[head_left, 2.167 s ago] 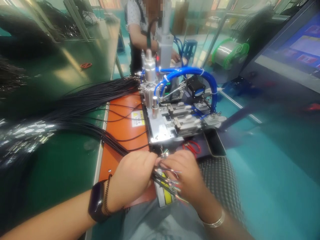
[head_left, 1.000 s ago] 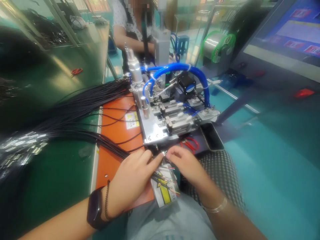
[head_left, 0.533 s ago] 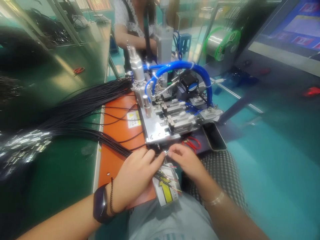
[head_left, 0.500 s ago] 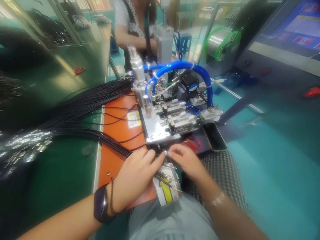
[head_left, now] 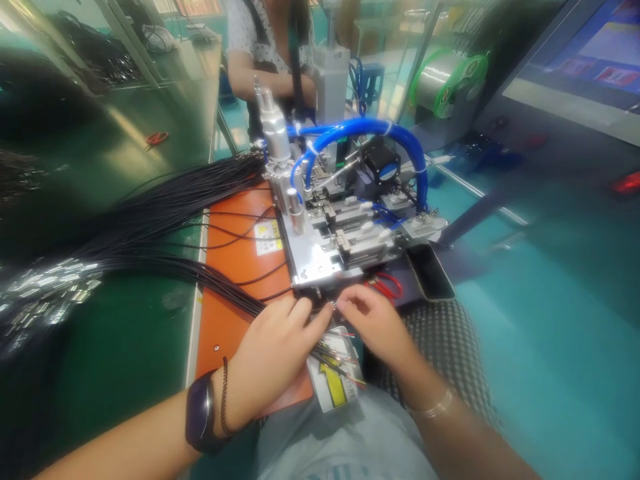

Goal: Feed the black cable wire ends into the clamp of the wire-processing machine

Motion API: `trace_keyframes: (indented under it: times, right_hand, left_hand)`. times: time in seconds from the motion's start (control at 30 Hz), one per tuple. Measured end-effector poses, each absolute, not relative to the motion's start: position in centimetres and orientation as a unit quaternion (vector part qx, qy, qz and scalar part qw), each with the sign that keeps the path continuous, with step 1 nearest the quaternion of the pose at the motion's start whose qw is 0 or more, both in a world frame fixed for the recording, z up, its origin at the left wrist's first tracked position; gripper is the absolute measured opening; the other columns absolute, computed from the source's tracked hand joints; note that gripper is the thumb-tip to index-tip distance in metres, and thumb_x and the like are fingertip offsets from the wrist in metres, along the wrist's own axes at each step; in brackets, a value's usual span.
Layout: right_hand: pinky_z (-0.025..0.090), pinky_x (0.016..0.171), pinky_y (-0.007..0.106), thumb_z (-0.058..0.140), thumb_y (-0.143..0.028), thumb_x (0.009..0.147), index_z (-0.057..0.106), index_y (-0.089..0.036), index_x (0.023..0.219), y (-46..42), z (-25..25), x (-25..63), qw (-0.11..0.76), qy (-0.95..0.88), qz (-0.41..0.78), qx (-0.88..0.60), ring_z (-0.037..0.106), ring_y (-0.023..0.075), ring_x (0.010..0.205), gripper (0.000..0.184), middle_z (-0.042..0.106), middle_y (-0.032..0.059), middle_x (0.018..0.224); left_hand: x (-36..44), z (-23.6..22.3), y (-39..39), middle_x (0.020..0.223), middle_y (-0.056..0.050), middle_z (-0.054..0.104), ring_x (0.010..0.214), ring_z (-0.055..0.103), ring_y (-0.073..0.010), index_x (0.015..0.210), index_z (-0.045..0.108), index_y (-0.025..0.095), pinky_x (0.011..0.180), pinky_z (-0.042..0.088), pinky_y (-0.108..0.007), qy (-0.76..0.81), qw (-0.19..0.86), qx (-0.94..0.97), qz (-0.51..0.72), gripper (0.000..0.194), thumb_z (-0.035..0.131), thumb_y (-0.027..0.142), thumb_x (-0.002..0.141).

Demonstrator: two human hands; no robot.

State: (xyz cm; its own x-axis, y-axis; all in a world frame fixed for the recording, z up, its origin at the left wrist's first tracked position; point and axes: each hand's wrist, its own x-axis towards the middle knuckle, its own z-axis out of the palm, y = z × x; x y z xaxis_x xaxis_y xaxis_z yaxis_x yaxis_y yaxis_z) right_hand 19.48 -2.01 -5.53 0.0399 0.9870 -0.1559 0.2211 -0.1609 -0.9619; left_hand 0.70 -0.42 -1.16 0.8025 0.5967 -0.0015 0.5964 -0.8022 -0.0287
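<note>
My left hand [head_left: 274, 347] is curled over a bundle of black cables [head_left: 227, 288], its index finger stretched to a small metal fixture at the machine's front edge. Beneath that hand the stripped cable ends [head_left: 345, 370] stick out to the right, with thin coloured wires showing. My right hand [head_left: 374, 320] has thumb and index finger pinched together at the same fixture, on what look like thin wires, mostly hidden by the fingertips. Both hands' fingertips nearly meet there. Just behind them stands the bench machine [head_left: 317, 263], with metal clamps and a thick blue hose [head_left: 370, 127].
Red-handled scissors or pliers [head_left: 387, 287] and a black phone [head_left: 431, 272] lie right of the machine. A label with a yellow arrow [head_left: 334, 387] is below my hands. Many black cables cross the orange base [head_left: 240, 247]. Beyond are a person [head_left: 270, 73] and a wire spool [head_left: 445, 83].
About two seconds ago both hands were closed together over the cable ends. The right hand has since drawn to the fixture, and the left index finger has stretched out. Lately they hardly move.
</note>
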Motion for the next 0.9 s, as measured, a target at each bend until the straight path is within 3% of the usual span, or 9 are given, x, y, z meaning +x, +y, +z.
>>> trace_keyframes:
  times: [0.43, 0.9]
  right_hand:
    - [0.040, 0.067, 0.026, 0.047, -0.023, 0.088, 0.055, -0.021, 0.079, -2.41, -4.93, 19.30, 0.367, -0.569, 0.398, -0.619, 0.052, 0.0154, 0.072, 0.012, 0.055, -0.0012, 0.075]
    - [0.041, 0.064, 0.026, 0.050, -0.031, 0.085, 0.056, -0.020, 0.077, -1.76, -5.19, 19.17, 0.389, -0.504, 0.473, -0.610, 0.053, 0.0159, 0.073, 0.015, 0.058, -0.0001, 0.077]
  left_hand:
    - [0.72, -1.30, -0.43, 0.094, -0.007, 0.050, 0.085, 0.047, -0.0231, 0.134, 0.041, 0.019, 0.073, 0.048, -0.041, -0.315, 0.000, -0.949, 0.000, 0.052, 0.047, 0.005, 0.084]
    - [0.93, -1.10, -0.47, 0.093, -0.007, 0.051, 0.084, 0.047, -0.0223, 0.133, 0.042, 0.020, 0.073, 0.049, -0.040, -0.324, 0.002, -0.946, 0.004, 0.052, 0.043, 0.004, 0.084]
